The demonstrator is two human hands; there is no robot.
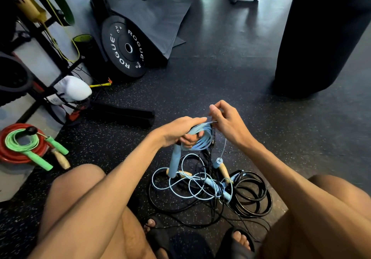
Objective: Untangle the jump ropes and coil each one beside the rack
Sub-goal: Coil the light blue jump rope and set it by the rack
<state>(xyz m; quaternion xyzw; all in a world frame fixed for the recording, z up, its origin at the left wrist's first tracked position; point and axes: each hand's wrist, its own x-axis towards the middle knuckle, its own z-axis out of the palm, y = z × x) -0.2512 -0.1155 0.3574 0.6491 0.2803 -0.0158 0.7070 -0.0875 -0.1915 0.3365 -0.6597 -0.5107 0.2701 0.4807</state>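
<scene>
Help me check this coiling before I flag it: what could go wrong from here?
1. The cord pinched by the right hand runs down toward blue loops crossing the black rope; pulling may tighten that tangle.
2. A black strand hangs against the blue coil in the left hand and could get wound in.

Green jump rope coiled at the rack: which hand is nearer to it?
Left. The left hand grips the blue rope coil well right of the green jump rope; the right hand, pinching a thin cord, is even farther right.
</scene>
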